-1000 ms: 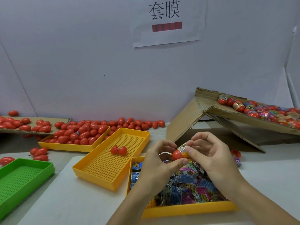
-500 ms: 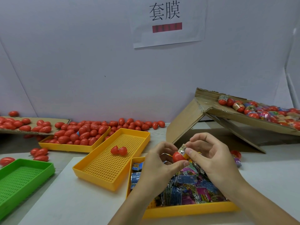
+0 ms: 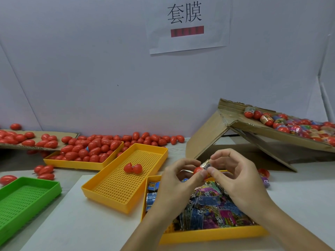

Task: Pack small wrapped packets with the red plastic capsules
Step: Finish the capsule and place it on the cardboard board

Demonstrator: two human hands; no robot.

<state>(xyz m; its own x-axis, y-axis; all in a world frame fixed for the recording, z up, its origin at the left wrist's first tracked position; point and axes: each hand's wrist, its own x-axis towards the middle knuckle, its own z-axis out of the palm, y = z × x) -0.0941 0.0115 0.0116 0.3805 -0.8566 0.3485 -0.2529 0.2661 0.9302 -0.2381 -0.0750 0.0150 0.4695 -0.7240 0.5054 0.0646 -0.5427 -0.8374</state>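
Two hands on one capsule [image 3: 198, 171], held in the air over the near tray [image 3: 208, 233] of packets [image 3: 210, 205]. Left hand [image 3: 178, 180] has fingers curled round the red capsule, thumb and fingertips pinching it. Right hand [image 3: 235, 176] pinches a wrapper [image 3: 206, 164] at the capsule's right end, its other fingers arched and loose. I judge the wrapper is being worked onto or over the capsule; how far on it sits can't be told, fingers cover the join.

Risks:
- Wrapper looks thin and crinkled, so it could tear or bunch if the right pinch pulls skewed.
- Capsule is smooth and rounded; a squeeze off-centre may squirt it out of the left hand into the tray or off the table [image 3: 72, 223].
- If its two halves aren't fully seated, pushing the wrapper could pop it apart, like the open one [image 3: 132, 168] lying in the middle tray [image 3: 126, 207].

Versus a second ago: hands sit in almost the same spot, same grip on both sides. Wrapper end now shows a little higher above the capsule. Trays, loose capsules at left, cardboard ramp [image 3: 272, 131] unchanged.
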